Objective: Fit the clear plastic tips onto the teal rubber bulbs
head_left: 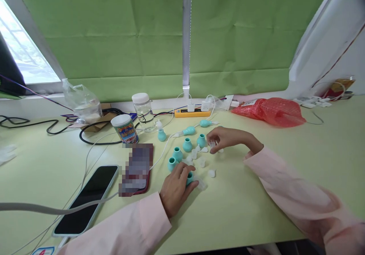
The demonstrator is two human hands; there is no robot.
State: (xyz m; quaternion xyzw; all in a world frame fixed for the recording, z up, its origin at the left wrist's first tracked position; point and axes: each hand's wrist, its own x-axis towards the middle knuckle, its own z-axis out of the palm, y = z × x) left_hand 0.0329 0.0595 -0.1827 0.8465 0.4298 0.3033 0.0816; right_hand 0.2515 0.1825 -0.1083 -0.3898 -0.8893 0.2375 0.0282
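Note:
My left hand (pixel 178 184) is closed round a teal rubber bulb (pixel 189 177) whose open neck shows, low over the table. Beside its thumb lies a clear plastic piece (pixel 201 184). Farther right, my right hand (pixel 225 139) pinches a small clear plastic part (pixel 211 144) between thumb and fingers. Several open-necked teal bulbs stand between the hands, among them one bulb (pixel 187 145) and another bulb (pixel 201 141). Loose translucent tips, including one tip (pixel 211 173), are scattered close by. Behind stands a teal bulb with a clear nozzle fitted (pixel 161 134); a similar one (pixel 188 131) lies down.
Left of the hands lie a phone with a red edge (pixel 148 179) and a black-screened phone (pixel 88 200), with a cable crossing them. A paper-labelled can (pixel 125 129), clear jar (pixel 145 114), orange power strip (pixel 192 113) and red plastic bag (pixel 273 112) line the back.

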